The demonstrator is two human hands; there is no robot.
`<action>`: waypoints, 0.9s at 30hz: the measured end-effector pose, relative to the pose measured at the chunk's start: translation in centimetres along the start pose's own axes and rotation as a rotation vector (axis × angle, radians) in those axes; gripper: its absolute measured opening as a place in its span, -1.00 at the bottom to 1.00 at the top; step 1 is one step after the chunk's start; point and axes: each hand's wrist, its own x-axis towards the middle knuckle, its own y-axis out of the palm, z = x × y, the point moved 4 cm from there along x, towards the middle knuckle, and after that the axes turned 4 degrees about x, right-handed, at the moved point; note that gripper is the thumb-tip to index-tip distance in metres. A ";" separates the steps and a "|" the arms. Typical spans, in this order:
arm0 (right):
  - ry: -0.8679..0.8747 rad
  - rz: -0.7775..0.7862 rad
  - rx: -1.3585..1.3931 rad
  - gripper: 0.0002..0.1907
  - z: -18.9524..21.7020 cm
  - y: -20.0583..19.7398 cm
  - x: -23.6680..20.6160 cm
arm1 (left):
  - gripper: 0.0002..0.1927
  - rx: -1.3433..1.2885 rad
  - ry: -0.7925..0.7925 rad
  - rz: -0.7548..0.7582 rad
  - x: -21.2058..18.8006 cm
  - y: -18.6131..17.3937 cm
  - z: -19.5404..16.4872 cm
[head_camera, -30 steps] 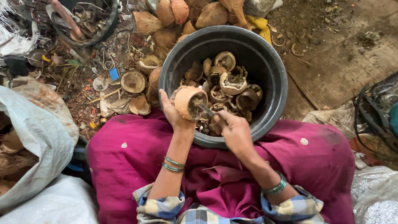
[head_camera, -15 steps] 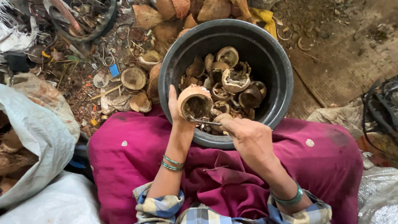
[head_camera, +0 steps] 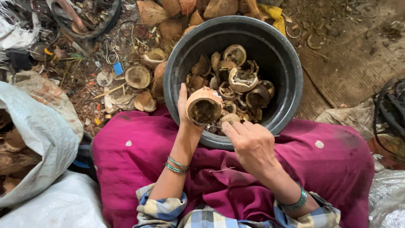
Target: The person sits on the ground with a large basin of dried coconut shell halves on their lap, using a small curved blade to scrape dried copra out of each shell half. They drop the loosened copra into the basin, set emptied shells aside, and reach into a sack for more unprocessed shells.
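The left hand (head_camera: 185,110) is clamping a coconut half (head_camera: 203,106), hollow facing up. The right hand (head_camera: 252,143), fingers (head_camera: 231,127) pinched on a thin tool (head_camera: 213,126), is probing just below its rim

A rough, fibrous coconut shell (head_camera: 203,106) sits over a smooth, matt dark plastic tub (head_camera: 291,63) and soft magenta cloth (head_camera: 139,152).

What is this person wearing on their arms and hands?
Both hands, left and right, are bare. Two thin green bangles circle the left wrist, one wider teal bangle the right. Blue, cream and grey checked sleeves are rolled up.
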 end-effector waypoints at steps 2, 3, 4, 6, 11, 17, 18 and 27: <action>0.043 -0.020 -0.021 -0.69 0.4 0.7 -0.1 | -0.19 0.029 0.036 0.028 -0.1 0.4 0.0; 0.076 -0.044 -0.021 -0.68 0.6 1.2 -0.3 | -0.21 0.054 0.073 -0.007 -0.3 0.3 -0.2; 0.110 -0.068 -0.025 -0.68 0.7 1.6 -0.4 | -0.23 0.077 0.107 -0.041 -0.4 0.3 -0.3; 0.187 -0.075 0.001 -0.75 0.5 2.5 -0.5 | -0.25 0.101 0.166 -0.052 -0.4 0.4 -0.5; 0.530 0.020 0.334 -0.89 -1.9 5.4 0.0 | -0.24 0.054 0.293 -0.050 -0.2 0.1 -0.7; 0.505 0.070 0.345 -0.86 -3.6 3.9 0.1 | -0.27 -0.067 0.172 0.006 0.9 -1.4 -0.3; 0.465 0.086 0.322 -0.88 -3.7 3.2 0.0 | -0.27 -0.080 0.170 0.023 1.0 -1.7 -0.4; 0.106 0.014 0.194 -0.71 -1.9 0.1 0.1 | -0.23 -0.113 0.020 0.109 0.6 -1.1 0.2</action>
